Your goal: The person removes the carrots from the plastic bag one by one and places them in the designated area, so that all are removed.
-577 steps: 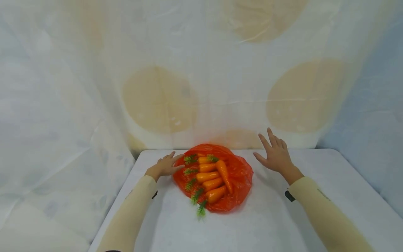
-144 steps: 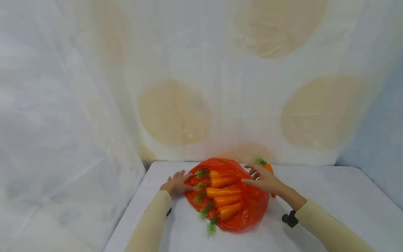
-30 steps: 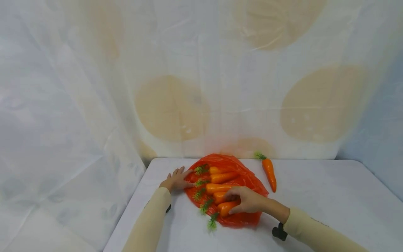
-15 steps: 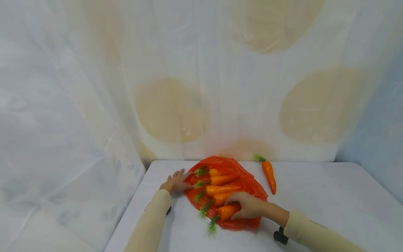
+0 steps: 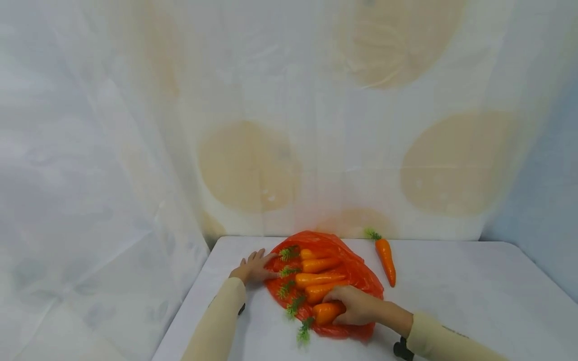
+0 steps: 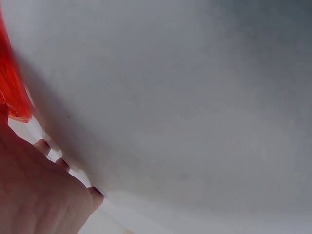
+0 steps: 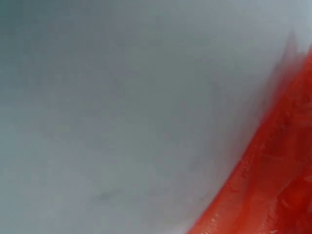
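A red plastic bag [image 5: 367, 278] lies spread on the table, with several orange carrots on it in a row, green leafy tops to the left. In the head view my right hand [image 5: 356, 304] curls its fingers and thumb round the nearest carrot [image 5: 326, 313], hiding its tip. With fingers spread, my left hand [image 5: 256, 268] rests at the bag's left edge. The left wrist view has that hand [image 6: 44, 190] beside the red plastic. Only bag [image 7: 265, 190] and table appear in the right wrist view; the right hand is out of it.
A single carrot [image 5: 386, 263] lies on the white table [image 5: 451, 291] right of the bag, its leafy top at the back edge. Behind the table hangs a pale sheet [image 5: 343, 130] with tan circles; pale sheeting also flanks both sides.
Since the earliest frame, the carrot lying across the row has come to rest on the table at right. My right hand then came to the nearest carrot and stays there; the left barely moved.
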Tool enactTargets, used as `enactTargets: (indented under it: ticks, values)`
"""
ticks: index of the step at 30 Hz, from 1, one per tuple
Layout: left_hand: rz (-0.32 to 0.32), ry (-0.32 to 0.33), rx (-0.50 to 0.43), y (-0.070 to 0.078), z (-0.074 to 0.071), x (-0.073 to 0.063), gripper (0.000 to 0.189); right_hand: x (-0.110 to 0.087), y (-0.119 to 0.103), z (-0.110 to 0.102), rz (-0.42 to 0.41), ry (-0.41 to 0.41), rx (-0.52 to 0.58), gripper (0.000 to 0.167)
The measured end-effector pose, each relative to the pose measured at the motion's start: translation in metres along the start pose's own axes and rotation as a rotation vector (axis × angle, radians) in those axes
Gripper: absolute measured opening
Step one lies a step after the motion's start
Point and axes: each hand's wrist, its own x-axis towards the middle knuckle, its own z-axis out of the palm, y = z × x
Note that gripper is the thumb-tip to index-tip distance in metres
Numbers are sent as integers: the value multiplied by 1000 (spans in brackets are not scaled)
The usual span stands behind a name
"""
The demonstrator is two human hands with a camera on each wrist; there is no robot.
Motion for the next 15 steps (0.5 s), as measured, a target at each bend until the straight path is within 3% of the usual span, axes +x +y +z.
enactTargets:
  ticks: [8, 15]
  values:
    - [1, -2, 20, 8, -12, -11, 78, 3, 1, 3, -38, 22, -59, 35]
    - [-18, -11, -1, 14, -10, -13, 80, 0, 2, 5, -48, 23, -89, 33]
